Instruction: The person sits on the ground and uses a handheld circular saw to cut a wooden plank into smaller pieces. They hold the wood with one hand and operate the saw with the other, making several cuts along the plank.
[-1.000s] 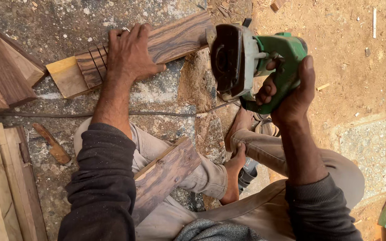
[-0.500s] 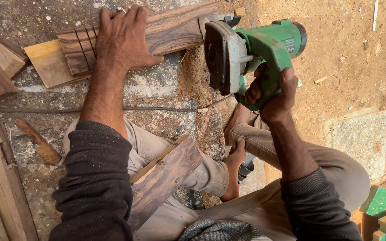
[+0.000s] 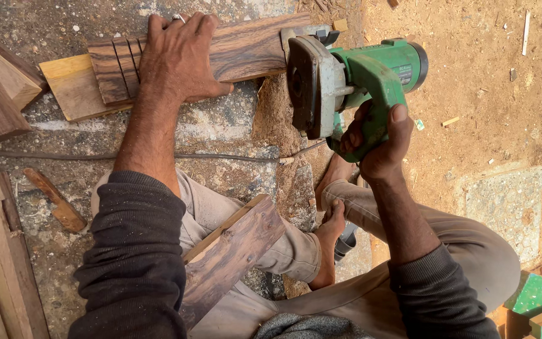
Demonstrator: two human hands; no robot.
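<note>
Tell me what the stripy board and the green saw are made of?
The stripy board under the left hand looks like dark hardwood: brown streaky grain, bare and unvarnished, with thin saw cuts near one end. The green saw held by the right hand seems to have a shiny plastic body, smooth and moulded, and a grey flat base plate that is probably metal.
</note>
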